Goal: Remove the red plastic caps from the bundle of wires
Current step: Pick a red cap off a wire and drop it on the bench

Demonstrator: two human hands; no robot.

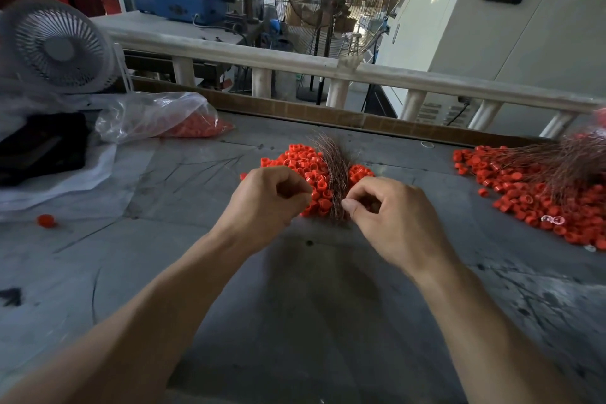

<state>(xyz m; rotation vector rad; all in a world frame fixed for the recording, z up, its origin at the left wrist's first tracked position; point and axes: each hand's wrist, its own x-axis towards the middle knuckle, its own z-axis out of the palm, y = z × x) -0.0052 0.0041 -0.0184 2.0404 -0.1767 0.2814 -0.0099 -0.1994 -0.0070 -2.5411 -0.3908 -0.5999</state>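
Wires (334, 170), a thin coppery bundle, lie fanned across a heap of red caps (305, 164) in the middle of the grey table (164, 272). Both hands work at the near end of that bundle. The left hand (265, 203) is curled, its fingertips drawn together against the caps at the bundle's left edge; whether it pinches a cap or a wire cannot be told. The right hand (393, 216) is curled too, thumb and forefinger pressed together right at the wire ends, seemingly pinching a strand, though what is between them is too small to make out.

At far left a clear plastic bag (154, 115) lies slumped open on its side, holding a mass of red caps at its lower end. A single red cap (46, 220) sits alone near the left edge. To the right, a second, larger pile of caps (531, 193) spreads over the table with another wire bundle (570, 157) lying on it. A white fan (55, 46) stands behind the bag
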